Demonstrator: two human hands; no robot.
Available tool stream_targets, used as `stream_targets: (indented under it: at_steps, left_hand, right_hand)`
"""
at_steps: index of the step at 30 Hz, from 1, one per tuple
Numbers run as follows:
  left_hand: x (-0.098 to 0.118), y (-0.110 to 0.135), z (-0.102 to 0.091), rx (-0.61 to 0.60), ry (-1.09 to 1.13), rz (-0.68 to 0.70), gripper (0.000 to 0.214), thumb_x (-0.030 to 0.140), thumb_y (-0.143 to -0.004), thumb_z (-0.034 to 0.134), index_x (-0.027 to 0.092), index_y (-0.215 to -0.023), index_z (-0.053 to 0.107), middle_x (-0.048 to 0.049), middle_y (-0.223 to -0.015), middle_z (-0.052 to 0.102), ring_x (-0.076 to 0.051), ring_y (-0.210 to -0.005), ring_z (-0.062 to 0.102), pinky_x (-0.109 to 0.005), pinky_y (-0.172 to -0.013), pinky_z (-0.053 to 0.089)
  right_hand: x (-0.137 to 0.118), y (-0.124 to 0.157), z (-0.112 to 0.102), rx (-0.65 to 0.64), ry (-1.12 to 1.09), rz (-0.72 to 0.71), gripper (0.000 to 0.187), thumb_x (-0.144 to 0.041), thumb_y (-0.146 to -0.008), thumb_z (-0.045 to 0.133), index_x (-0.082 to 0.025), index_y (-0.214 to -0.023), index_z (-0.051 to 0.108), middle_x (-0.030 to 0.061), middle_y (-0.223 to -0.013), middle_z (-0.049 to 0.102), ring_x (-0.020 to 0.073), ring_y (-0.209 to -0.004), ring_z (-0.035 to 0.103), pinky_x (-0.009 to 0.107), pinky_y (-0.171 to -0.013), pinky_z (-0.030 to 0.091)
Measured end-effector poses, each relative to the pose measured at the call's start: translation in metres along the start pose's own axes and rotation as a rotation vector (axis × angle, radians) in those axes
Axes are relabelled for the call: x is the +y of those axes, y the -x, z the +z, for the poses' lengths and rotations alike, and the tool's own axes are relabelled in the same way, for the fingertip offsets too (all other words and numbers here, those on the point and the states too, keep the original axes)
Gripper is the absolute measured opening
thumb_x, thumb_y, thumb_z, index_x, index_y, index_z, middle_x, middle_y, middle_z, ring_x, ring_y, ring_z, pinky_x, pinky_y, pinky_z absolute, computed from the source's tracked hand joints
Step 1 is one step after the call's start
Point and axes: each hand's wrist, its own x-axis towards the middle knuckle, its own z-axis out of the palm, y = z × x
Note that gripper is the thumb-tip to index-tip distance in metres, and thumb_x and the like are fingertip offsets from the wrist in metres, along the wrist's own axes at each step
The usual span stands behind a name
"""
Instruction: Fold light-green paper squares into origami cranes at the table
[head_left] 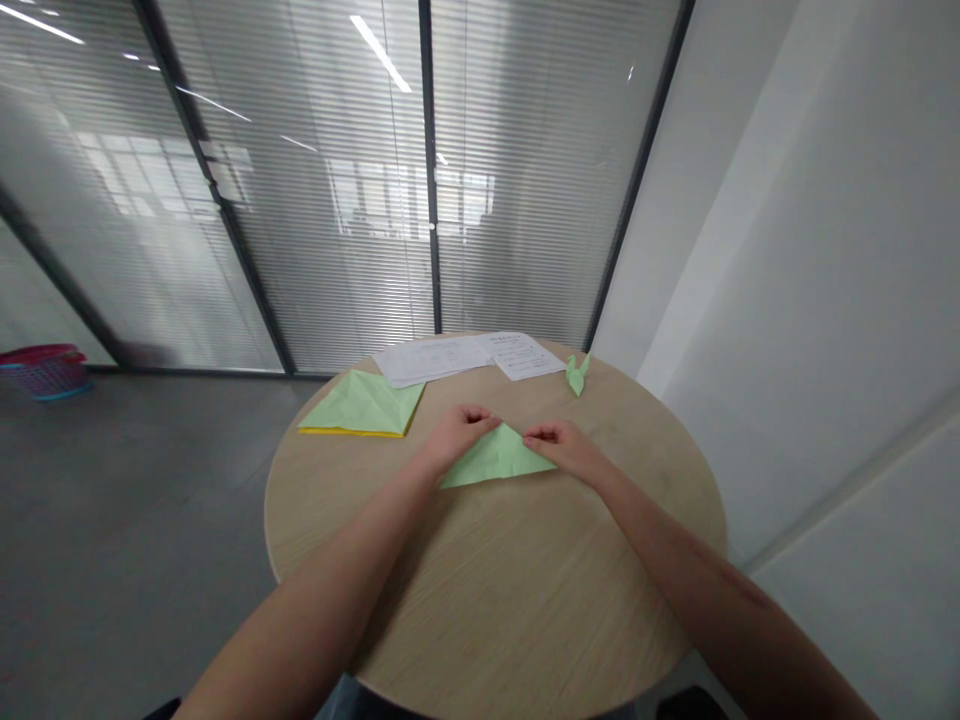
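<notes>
A light green sheet of paper (495, 460), folded into a triangle, lies between my hands with its long edge toward me. My left hand (463, 432) pinches it near the top corner, thumb and fingers pressed together. On the right slanting edge, my right hand (564, 445) grips the same paper between thumb and curled fingers. Parts of the paper's left and right sides are covered by my hands. Farther back on the right stands a small green folded paper crane (577, 375).
The round wooden table (495, 590) carries a stack of green and yellow paper (364, 405) at left and printed sheets (450, 357) at the back. Behind it rises a glass partition with blinds (517, 200); a white wall (840, 300) is at right. A pink-and-blue basket (46, 373) sits on the floor.
</notes>
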Motion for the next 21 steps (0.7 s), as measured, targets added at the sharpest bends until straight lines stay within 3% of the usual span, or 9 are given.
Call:
stream_targets:
  at_steps: [11, 21]
  left_hand:
    - [0.003, 0.003, 0.012, -0.075, -0.049, 0.041, 0.033, 0.045, -0.074, 0.061, 0.015, -0.077, 0.073, -0.0023, -0.069, 0.066, -0.014, -0.061, 0.052, -0.025, -0.057, 0.037]
    - [0.003, -0.001, -0.018, 0.100, 0.054, -0.008, 0.036, 0.048, -0.070, 0.065, 0.015, -0.079, 0.072, -0.0014, -0.068, 0.065, -0.012, -0.057, 0.050, -0.024, -0.053, 0.036]
  right_hand:
    - [0.003, -0.001, 0.005, -0.003, -0.057, 0.037, 0.022, -0.037, -0.077, 0.061, -0.015, -0.081, 0.063, -0.0008, -0.069, 0.058, 0.0103, -0.058, 0.048, 0.022, -0.054, 0.035]
    - [0.002, -0.001, -0.004, -0.013, -0.053, 0.033, 0.019, -0.035, -0.077, 0.059, -0.016, -0.077, 0.059, 0.0002, -0.066, 0.058, 0.0108, -0.057, 0.052, 0.021, -0.051, 0.038]
